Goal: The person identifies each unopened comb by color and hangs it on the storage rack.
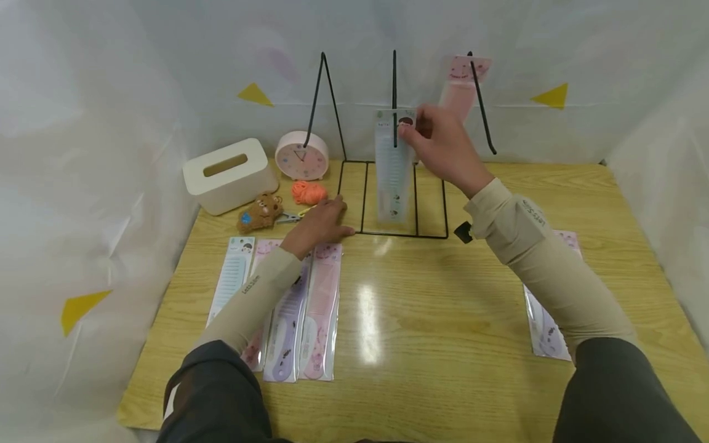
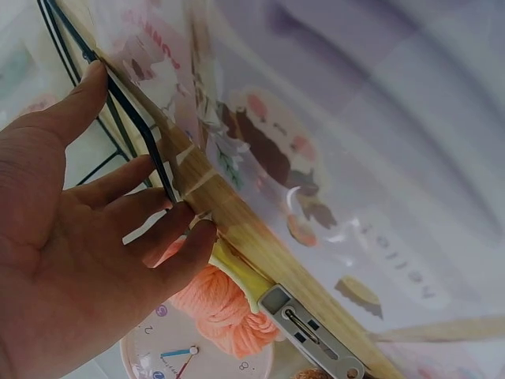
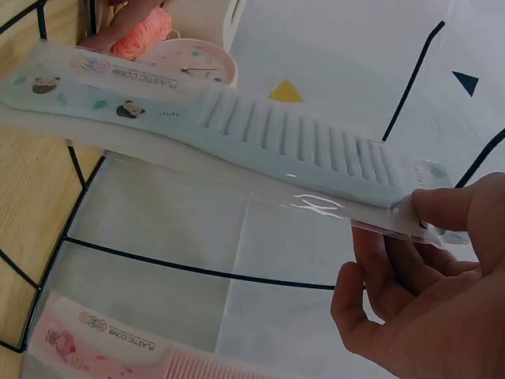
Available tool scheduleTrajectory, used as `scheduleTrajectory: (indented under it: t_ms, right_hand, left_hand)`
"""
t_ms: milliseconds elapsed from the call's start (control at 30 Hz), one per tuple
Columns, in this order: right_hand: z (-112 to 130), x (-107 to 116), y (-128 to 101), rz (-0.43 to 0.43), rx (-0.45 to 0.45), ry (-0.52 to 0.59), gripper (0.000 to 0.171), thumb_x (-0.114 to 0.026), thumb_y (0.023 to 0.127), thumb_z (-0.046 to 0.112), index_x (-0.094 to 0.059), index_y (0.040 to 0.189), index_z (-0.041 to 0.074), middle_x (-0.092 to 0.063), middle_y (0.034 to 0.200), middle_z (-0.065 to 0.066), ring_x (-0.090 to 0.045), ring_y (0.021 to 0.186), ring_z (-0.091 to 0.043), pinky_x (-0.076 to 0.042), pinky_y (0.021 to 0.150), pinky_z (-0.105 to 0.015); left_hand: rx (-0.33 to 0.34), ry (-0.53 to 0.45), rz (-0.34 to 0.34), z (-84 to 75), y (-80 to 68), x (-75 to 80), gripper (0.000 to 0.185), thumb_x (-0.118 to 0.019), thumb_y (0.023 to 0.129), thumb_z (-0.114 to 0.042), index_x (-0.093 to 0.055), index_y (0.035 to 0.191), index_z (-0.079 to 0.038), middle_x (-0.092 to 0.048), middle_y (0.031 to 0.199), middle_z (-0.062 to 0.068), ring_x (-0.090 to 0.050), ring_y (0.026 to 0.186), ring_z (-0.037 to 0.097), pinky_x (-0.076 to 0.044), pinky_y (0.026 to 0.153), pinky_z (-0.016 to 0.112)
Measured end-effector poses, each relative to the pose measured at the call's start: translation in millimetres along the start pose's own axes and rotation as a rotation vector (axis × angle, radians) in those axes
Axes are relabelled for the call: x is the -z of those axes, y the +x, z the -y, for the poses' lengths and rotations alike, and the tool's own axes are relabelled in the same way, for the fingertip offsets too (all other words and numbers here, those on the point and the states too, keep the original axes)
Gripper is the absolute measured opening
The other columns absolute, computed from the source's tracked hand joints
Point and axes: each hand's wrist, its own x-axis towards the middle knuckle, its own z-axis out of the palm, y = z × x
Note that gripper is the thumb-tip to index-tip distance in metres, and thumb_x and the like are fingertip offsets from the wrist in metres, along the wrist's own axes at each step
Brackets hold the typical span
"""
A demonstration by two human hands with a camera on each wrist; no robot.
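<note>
A black wire rack [image 1: 404,235] stands at the back of the wooden table [image 1: 421,320]. My right hand [image 1: 412,129] pinches the top of a pale blue comb [image 1: 392,178] in a clear packet, right at the rack's middle hook; the comb hangs down in front of the rack. The right wrist view shows the thumb and fingers [image 3: 418,225] gripping the blue comb's [image 3: 260,134] packet edge. My left hand [image 1: 340,216] rests on the rack's front left corner, its fingers [image 2: 150,213] straight against the base wire [image 2: 142,130]. A pink comb [image 1: 462,86] hangs on the right hook.
Several packaged combs [image 1: 318,320] lie on the table at the left, and one more [image 1: 545,332] lies under my right forearm. A white tissue box [image 1: 229,174], pink clock [image 1: 301,155], orange yarn [image 1: 308,192], bear plush [image 1: 259,212] and clip [image 1: 290,216] sit at the back left. White sheeting surrounds the table.
</note>
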Motion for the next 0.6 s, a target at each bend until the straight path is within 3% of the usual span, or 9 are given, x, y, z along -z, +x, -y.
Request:
scheduleTrajectory:
  t_ms: [300, 400, 533, 600]
  right_hand:
    - [-14, -21, 51, -0.165, -0.106, 0.001, 0.029, -0.05, 0.104, 0.035, -0.044, 0.087, 0.012, -0.047, 0.085, -0.004, -0.043, 0.075, -0.017, -0.035, 0.066, -0.029]
    - [-18, -19, 63, -0.2, -0.166, 0.011, 0.029, -0.048, 0.105, 0.036, -0.041, 0.087, 0.014, -0.043, 0.083, -0.003, -0.041, 0.072, -0.016, -0.034, 0.064, -0.029]
    - [-22, -10, 70, -0.204, -0.224, 0.018, 0.029, -0.044, 0.106, 0.038, -0.042, 0.092, 0.012, -0.042, 0.085, -0.004, -0.042, 0.072, -0.017, -0.035, 0.065, -0.031]
    - [-22, -6, 65, -0.173, -0.265, -0.018, 0.03, -0.043, 0.105, 0.041, -0.048, 0.104, 0.012, -0.049, 0.097, -0.004, -0.049, 0.084, -0.016, -0.041, 0.071, -0.029]
  left_hand:
    - [0.01, 0.011, 0.012, 3.2, -8.7, -4.3, 0.079, -0.069, 0.093, -0.046, -0.036, 0.152, -0.004, -0.025, 0.162, 0.018, -0.025, 0.147, 0.04, -0.028, 0.118, 0.052]
    - [-0.026, 0.019, 0.007, 0.9, -4.9, -6.0, 0.077, -0.069, 0.093, -0.046, -0.038, 0.15, -0.004, -0.024, 0.162, 0.019, -0.025, 0.147, 0.041, -0.028, 0.118, 0.052]
    - [-0.055, 0.029, 0.012, -3.8, 1.0, -5.7, 0.076, -0.068, 0.093, -0.047, -0.039, 0.15, -0.005, -0.022, 0.163, 0.019, -0.024, 0.147, 0.041, -0.028, 0.117, 0.052]
    - [-0.06, 0.035, 0.019, -6.1, 2.8, -5.6, 0.076, -0.068, 0.093, -0.047, -0.04, 0.149, -0.005, -0.022, 0.163, 0.018, -0.024, 0.147, 0.041, -0.028, 0.117, 0.052]
